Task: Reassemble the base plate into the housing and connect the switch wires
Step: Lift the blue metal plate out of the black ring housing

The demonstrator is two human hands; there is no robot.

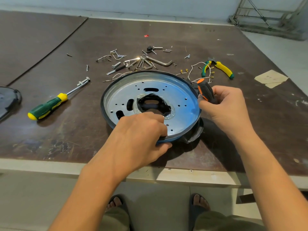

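A round metal base plate [176, 95] with several holes lies inside a black housing [106, 92], tilted up toward me, near the table's front edge. My left hand [141, 135] grips the near rim, thumb under the edge and fingers on the plate. My right hand [225, 105] holds a black and orange screwdriver [205, 90] at the plate's right rim; its tip is hidden. White switch wires [196, 67] with brass terminals trail from behind the housing at the right.
Loose screws, bolts and hex keys [141, 62] lie behind the housing. A green and yellow screwdriver [50, 104] rests at the left, green and yellow pliers [220, 67] at the right. A dark cover [8, 100] sits at the left edge, cardboard scraps [270, 79] at the far right.
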